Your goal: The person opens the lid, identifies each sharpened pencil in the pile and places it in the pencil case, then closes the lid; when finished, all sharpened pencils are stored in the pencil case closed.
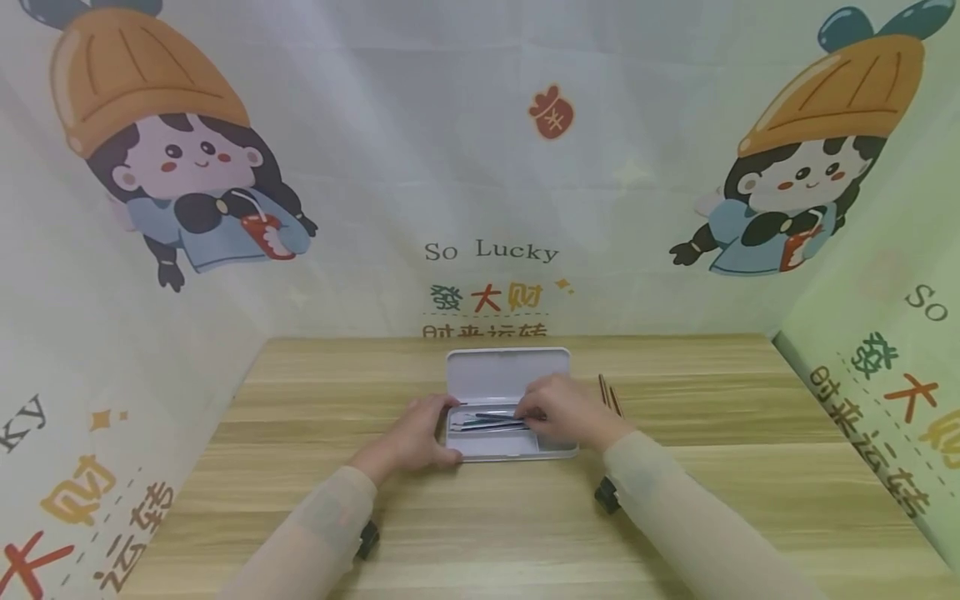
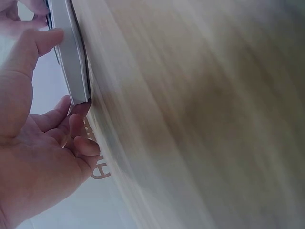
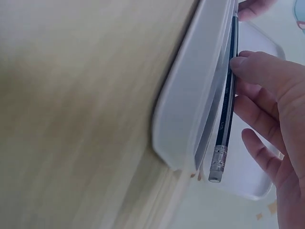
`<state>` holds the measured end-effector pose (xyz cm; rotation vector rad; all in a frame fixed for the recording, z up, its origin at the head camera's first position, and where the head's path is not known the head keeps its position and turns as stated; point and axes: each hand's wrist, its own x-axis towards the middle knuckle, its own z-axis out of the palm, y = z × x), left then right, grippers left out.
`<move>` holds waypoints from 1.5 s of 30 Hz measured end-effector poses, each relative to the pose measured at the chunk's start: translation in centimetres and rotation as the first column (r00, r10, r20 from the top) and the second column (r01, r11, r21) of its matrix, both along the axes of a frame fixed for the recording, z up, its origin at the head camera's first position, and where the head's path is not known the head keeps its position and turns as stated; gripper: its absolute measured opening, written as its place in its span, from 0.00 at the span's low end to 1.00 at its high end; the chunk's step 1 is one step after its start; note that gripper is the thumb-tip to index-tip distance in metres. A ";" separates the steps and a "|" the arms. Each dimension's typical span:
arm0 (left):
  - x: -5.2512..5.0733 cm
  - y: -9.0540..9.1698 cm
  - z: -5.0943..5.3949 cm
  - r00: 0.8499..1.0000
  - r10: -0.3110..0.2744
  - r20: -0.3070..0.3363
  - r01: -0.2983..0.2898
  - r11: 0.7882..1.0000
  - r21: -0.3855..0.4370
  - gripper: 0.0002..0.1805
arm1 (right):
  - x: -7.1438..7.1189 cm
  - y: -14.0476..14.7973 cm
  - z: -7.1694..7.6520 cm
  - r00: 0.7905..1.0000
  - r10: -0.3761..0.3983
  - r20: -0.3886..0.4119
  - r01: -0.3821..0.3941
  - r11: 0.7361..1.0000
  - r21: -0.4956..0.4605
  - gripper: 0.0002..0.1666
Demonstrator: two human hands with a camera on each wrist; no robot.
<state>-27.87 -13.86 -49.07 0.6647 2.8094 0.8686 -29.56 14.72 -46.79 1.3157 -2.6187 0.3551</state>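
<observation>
A white pencil case point(image 1: 495, 447) lies on the table with its lid point(image 1: 498, 375) raised at the back. Several dark pencils point(image 1: 480, 426) rest in its rear compartment. My left hand point(image 1: 416, 435) holds the case's left end, thumb at the front edge and fingers at the back; the left wrist view shows the thumb on the case's side wall point(image 2: 74, 67). Over the right part of the case, my right hand point(image 1: 561, 410) pinches a dark pencil. In the right wrist view that pencil point(image 3: 227, 109) has a metal ferrule and eraser end, tilted over the case rim.
Brown slender sticks, perhaps pencils point(image 1: 602, 393), lie on the table just right of the case, partly behind the right wrist. The wooden table point(image 1: 480, 533) ends at a printed cloth backdrop point(image 1: 375, 208) behind and at both sides.
</observation>
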 end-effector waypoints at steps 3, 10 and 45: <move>0.0 0.0 0.0 1.000 0.002 0.002 -0.002 1.000 0.003 0.46 | -0.4 -0.7 0.2 1.000 -0.002 0.007 0.002 1.000 0.030 0.07; -0.1 0.2 0.0 1.000 0.002 0.002 -0.002 1.000 0.006 0.46 | -0.7 -1.5 0.0 0.999 -0.028 0.028 0.026 0.997 0.074 0.07; 0.2 0.1 0.4 1.000 0.016 0.009 -0.016 1.000 0.015 0.47 | -2.1 2.4 2.4 0.871 -0.491 -0.014 0.474 0.848 -0.237 0.20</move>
